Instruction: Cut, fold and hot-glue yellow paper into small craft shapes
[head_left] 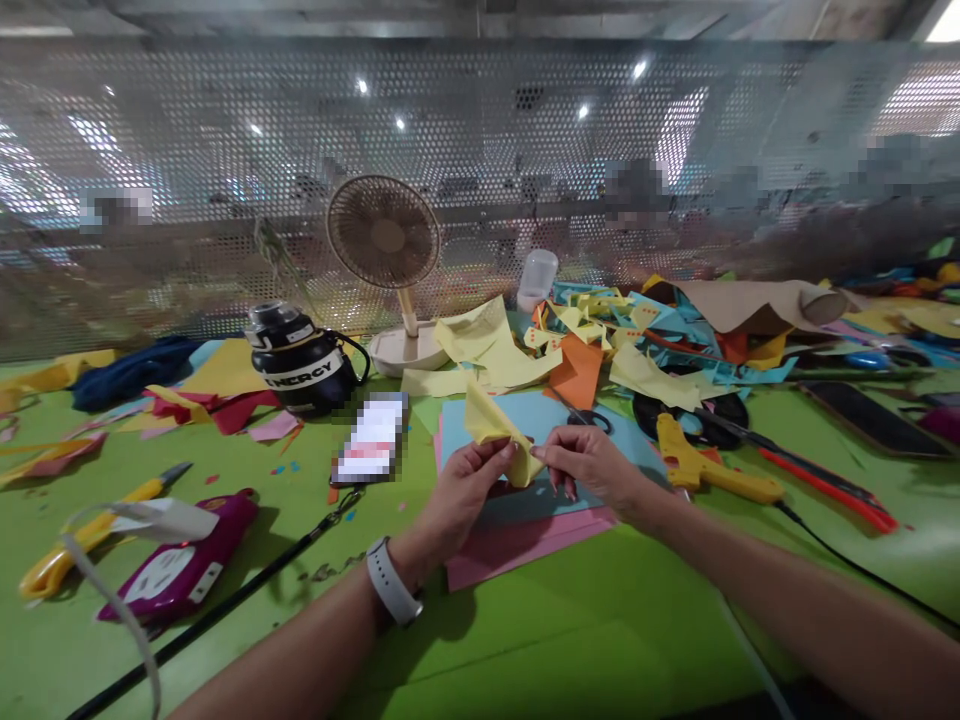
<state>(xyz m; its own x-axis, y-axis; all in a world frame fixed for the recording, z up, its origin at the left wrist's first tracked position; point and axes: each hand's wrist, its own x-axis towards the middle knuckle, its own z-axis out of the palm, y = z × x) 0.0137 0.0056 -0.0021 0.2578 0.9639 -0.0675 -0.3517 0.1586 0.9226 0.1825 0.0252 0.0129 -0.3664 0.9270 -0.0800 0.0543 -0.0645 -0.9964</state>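
A curled piece of yellow paper is held between both hands above the middle of the stack. My left hand, with a pale watch band at the wrist, pinches its lower left side. Fingers of my right hand are closed on its right edge. Beneath the hands lie blue sheets on top of pink sheets. Black-handled scissors rest at the upper part of the blue sheets.
A yellow glue gun and a red-edged tool lie right. Left are a phone, a black jug, a purple device and a yellow-handled cutter. Behind stand a fan and heaped paper scraps.
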